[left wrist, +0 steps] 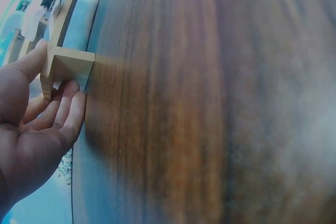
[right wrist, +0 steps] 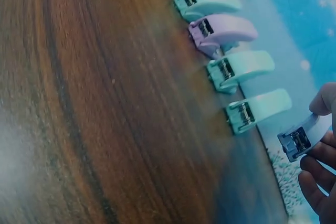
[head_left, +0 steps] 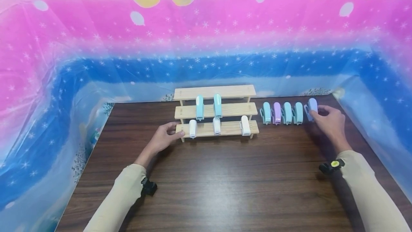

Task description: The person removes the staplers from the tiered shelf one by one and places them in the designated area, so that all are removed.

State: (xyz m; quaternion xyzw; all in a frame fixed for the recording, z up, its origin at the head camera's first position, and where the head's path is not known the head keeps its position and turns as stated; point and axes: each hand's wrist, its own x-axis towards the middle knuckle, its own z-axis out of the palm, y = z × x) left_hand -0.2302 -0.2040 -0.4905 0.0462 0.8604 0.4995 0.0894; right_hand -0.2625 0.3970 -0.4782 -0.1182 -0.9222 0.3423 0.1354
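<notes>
My right hand (head_left: pixel 329 119) pinches a pale blue-violet plastic clip (head_left: pixel 312 106) between thumb and fingers at the right end of a row. In the right wrist view this clip (right wrist: pixel 287 146) is tilted, its end with a dark metal part turned toward the camera. My left hand (head_left: pixel 164 137) holds the left end of the lowest step of a three-step wooden stand (head_left: pixel 231 129), thumb on top and fingers around the end and below. Three white clips (head_left: pixel 245 125) sit on that step, and two teal clips (head_left: pixel 200 107) on the middle one.
Between the stand and my right hand a row stands on the brown wooden table (head_left: pixel 212 189): a teal clip (head_left: pixel 266 113), a purple clip (head_left: pixel 276 113) and two more teal clips (head_left: pixel 298 113). A printed pink-and-blue cloth (head_left: pixel 193 67) hangs behind and along both sides.
</notes>
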